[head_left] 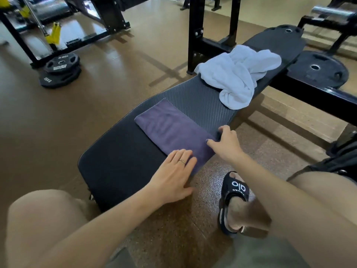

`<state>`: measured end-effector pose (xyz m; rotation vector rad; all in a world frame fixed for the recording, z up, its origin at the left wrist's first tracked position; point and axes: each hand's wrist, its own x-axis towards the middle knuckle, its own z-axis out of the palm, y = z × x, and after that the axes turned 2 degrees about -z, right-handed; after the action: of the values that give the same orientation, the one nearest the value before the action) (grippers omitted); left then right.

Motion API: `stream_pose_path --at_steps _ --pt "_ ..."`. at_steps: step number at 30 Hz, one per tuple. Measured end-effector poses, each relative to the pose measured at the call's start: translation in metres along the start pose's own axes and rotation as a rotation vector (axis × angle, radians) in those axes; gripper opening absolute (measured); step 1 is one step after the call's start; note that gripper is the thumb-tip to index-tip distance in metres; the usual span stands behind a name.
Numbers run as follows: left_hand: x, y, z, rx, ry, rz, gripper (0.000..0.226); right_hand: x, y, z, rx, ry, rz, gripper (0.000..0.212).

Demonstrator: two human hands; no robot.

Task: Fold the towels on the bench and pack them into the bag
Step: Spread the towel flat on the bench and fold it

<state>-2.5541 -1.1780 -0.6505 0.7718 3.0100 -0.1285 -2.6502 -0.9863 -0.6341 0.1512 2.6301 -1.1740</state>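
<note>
Towels — 2 of them — lie on the black bench [119,163], which runs from 7 o'clock near the person up to 1 o'clock. The purple towel [170,128] is folded into a flat rectangle across the near half of the pad; its far left corner stops short of the bench's left edge, while its near right end reaches the right edge of the pad. The white towel [237,74] sits in a loose, crumpled heap farther along at 1 o'clock, apart from the purple one, with a strip of ribbed pad bare between them and one bunched end hanging toward the right edge.

The left hand [173,175] rests flat on the purple towel's near corner at 6 o'clock, fingers straight and together, a ring [182,161] on one finger. The right hand [225,142] is at the towel's right corner by the bench edge, fingers curled over the cloth and thumb at the far side — gripping that corner.

Left of the bench the brown floor [116,78] is open out to 2 stacked weight plates [59,69] at 10 o'clock. On the right, a black frame rail [309,93] and a plate [316,68] crowd the far end; a sandalled foot [234,202] stands at 5 o'clock just beside the bench.
</note>
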Motion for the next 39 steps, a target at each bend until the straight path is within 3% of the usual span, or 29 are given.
stream_pose_path --at_steps 4,8,13,16,18,20,24,27,32,39 --pt "0.005 0.008 0.001 0.061 0.014 -0.074 0.044 0.007 0.001 -0.007 -0.005 -0.055 -0.005 0.058" --pt "-0.008 0.0 0.002 0.096 0.057 0.014 0.031 -0.003 -0.005 -0.01 -0.014 -0.128 -0.042 0.056" --pt "-0.037 -0.026 -0.015 0.058 0.088 0.063 0.027 -0.031 -0.018 -0.007 -0.173 -0.308 -0.228 0.052" --pt "-0.057 -0.044 -0.023 0.036 0.082 0.015 0.026 -0.042 -0.015 -0.004 -0.421 -0.388 -0.372 0.079" --pt "-0.066 -0.05 -0.024 0.051 0.081 -0.009 0.028 -0.048 -0.014 0.004 -0.625 -0.395 -0.603 0.1" --pt "-0.069 -0.048 -0.023 0.054 0.071 -0.011 0.032 -0.054 -0.014 0.015 -0.801 -0.401 -0.821 0.108" --pt "-0.067 -0.038 -0.019 -0.009 0.096 -0.026 0.036 -0.059 -0.002 0.04 -1.031 -0.408 -0.963 0.112" --pt "-0.068 -0.045 -0.015 -0.068 0.119 -0.042 0.04 -0.053 0.003 0.046 -0.965 -0.305 -1.012 0.099" --pt "-0.068 -0.043 -0.002 -0.015 0.108 -0.059 0.06 -0.043 -0.007 0.035 -0.642 -0.277 -1.077 0.045" --pt "-0.064 -0.056 -0.001 -0.269 0.174 -0.119 0.031 -0.037 -0.016 0.019 -0.353 -0.408 -0.8 0.031"
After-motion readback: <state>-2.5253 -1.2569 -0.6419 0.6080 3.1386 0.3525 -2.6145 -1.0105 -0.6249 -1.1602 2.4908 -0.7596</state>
